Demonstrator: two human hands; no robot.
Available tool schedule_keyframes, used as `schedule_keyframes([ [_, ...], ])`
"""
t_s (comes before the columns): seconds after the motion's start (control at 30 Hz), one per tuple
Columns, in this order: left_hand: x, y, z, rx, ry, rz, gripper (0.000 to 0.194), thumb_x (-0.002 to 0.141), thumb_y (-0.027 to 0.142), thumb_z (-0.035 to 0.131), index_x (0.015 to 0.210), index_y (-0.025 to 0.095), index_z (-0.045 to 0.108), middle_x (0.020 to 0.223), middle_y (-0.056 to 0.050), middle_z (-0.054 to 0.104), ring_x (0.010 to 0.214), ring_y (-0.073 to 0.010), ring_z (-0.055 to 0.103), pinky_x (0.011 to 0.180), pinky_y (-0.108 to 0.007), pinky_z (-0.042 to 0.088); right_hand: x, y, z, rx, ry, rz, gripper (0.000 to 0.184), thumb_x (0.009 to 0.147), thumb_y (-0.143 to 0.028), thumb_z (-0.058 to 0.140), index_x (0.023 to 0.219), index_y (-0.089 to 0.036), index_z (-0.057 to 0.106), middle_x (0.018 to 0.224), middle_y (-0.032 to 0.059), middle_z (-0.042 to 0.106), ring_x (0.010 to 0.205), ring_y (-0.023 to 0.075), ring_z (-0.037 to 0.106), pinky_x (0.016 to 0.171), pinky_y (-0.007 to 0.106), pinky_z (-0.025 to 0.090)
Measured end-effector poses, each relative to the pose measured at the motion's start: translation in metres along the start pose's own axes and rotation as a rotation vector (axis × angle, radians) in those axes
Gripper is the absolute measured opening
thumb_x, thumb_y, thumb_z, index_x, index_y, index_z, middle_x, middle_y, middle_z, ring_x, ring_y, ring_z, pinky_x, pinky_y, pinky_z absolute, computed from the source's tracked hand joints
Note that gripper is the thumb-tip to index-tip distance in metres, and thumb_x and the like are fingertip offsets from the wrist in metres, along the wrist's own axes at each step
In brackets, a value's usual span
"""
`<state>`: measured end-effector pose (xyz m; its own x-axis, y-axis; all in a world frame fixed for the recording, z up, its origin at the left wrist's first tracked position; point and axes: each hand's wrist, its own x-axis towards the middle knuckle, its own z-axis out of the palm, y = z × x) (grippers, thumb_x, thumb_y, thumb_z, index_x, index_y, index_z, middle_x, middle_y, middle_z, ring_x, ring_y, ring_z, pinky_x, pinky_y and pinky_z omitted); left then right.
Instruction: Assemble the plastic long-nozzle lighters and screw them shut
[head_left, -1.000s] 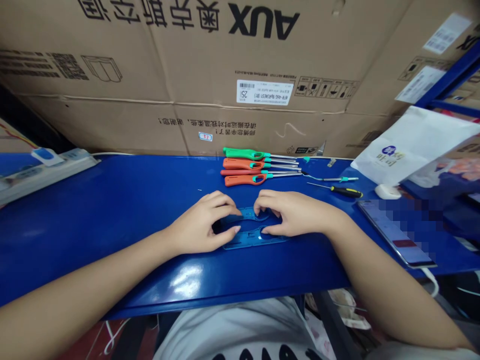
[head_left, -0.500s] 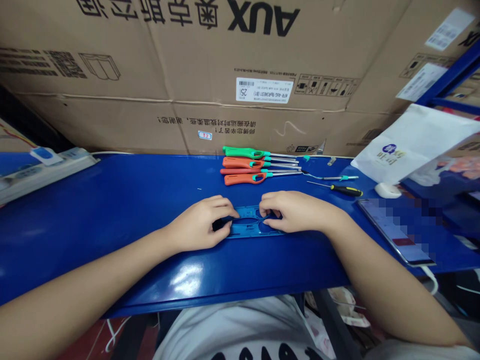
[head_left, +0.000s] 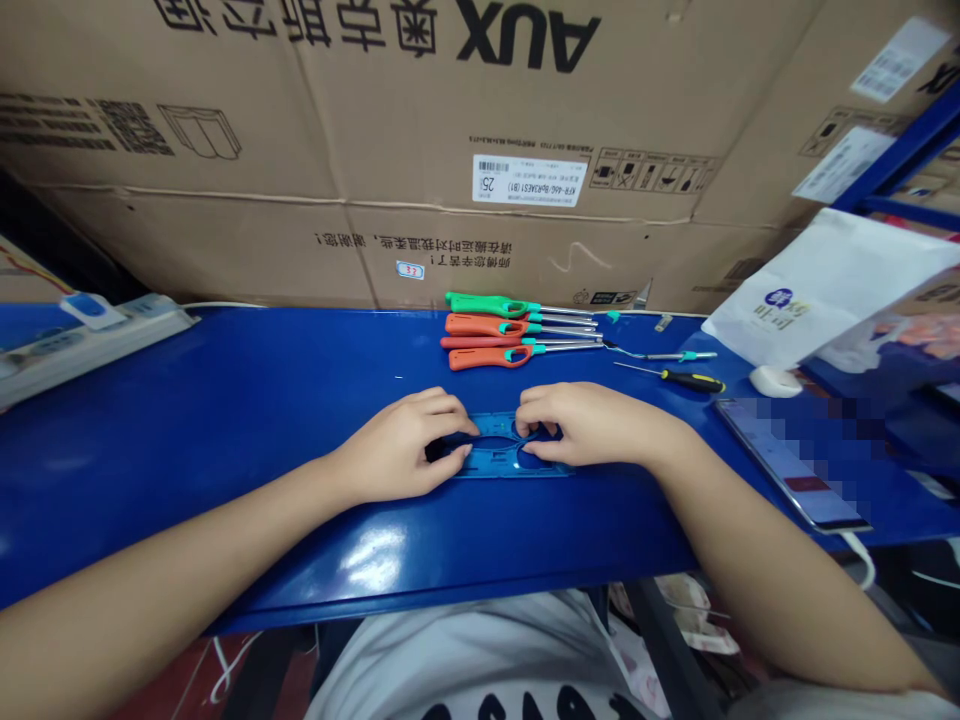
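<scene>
Two blue plastic lighter casing halves lie on the blue table with their hollow insides up. The far half (head_left: 493, 425) and the near half (head_left: 496, 464) sit edge to edge, an oval gap between them at the middle. At their left ends, my left hand (head_left: 409, 445) has its fingers on the far half and its thumb on the near one. My right hand (head_left: 581, 425) grips the right ends the same way, curled fingers and thumb at the trigger openings. Both hands partly cover the casing ends.
Beyond my hands lie several long-nosed lighters, a green one (head_left: 487, 305) and orange ones (head_left: 487, 358). To the right are a screwdriver (head_left: 694, 382), a phone (head_left: 787, 470), a white case (head_left: 775, 381) and a white bag (head_left: 795, 290). A power strip (head_left: 142, 335) stands left, a cardboard box (head_left: 405, 130) behind.
The near casing half has moved away from me, up against the far half, closing the space between them. My left thumb moved along with it; both hands otherwise stayed about in place.
</scene>
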<state>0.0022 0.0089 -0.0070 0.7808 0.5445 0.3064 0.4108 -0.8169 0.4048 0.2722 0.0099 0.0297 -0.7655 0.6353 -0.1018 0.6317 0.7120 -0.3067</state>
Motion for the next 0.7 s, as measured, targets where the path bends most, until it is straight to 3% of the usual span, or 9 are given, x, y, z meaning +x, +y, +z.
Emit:
schedule_keyframes([
  [0.27,0.000,0.000,0.001,0.001,0.000,-0.012,0.026,0.097,0.025,0.053,0.117,0.019,0.070,0.107,-0.008,0.070,0.101,-0.0225,0.063,0.093,-0.039,0.052,0.001,0.002,0.001,0.003,0.010,0.013,0.004,0.086,-0.018,0.063,0.087,-0.019,0.066,0.088,0.0011,0.063,0.073,0.0126,0.054,0.063,0.025,0.032],
  [0.4,-0.001,0.000,0.000,0.016,0.007,-0.015,0.027,0.097,0.027,0.055,0.119,0.021,0.069,0.112,-0.008,0.069,0.105,-0.0232,0.063,0.096,-0.040,0.050,0.000,0.007,-0.004,0.116,0.037,-0.007,0.011,0.089,-0.028,0.066,0.093,-0.018,0.070,0.091,0.0027,0.066,0.074,0.0129,0.057,0.065,0.024,0.039],
  [0.47,-0.002,0.000,0.000,0.020,0.002,0.000,0.027,0.097,0.028,0.056,0.119,0.022,0.069,0.115,-0.008,0.068,0.108,-0.0235,0.063,0.098,-0.040,0.049,-0.003,0.017,-0.010,0.128,0.109,0.039,0.017,0.091,-0.033,0.064,0.095,-0.018,0.071,0.092,0.0044,0.068,0.075,0.0143,0.059,0.068,0.025,0.042],
  [0.53,-0.003,0.000,0.000,0.027,-0.015,0.020,0.027,0.097,0.031,0.057,0.120,0.023,0.069,0.119,-0.008,0.068,0.112,-0.0241,0.063,0.100,-0.041,0.048,-0.010,0.035,-0.019,0.022,0.228,0.173,0.019,0.092,-0.034,0.060,0.093,-0.018,0.071,0.094,0.0061,0.071,0.081,0.0173,0.061,0.073,0.028,0.043],
  [0.6,-0.004,0.001,-0.001,0.029,-0.041,0.039,0.029,0.097,0.035,0.059,0.122,0.024,0.069,0.124,-0.008,0.068,0.116,-0.0249,0.062,0.104,-0.042,0.048,-0.021,0.061,-0.027,-0.102,0.345,0.424,0.017,0.090,-0.029,0.058,0.094,-0.018,0.071,0.098,0.0081,0.072,0.084,0.0203,0.063,0.073,0.030,0.043],
  [0.7,-0.005,0.003,-0.002,0.021,-0.084,0.065,0.040,0.096,0.040,0.062,0.133,0.025,0.064,0.136,-0.009,0.065,0.126,-0.0267,0.060,0.110,-0.045,0.046,-0.045,0.104,-0.035,-0.185,0.366,0.783,0.019,0.085,-0.022,0.059,0.099,-0.019,0.070,0.108,0.0101,0.072,0.095,0.0242,0.064,0.078,0.031,0.044],
])
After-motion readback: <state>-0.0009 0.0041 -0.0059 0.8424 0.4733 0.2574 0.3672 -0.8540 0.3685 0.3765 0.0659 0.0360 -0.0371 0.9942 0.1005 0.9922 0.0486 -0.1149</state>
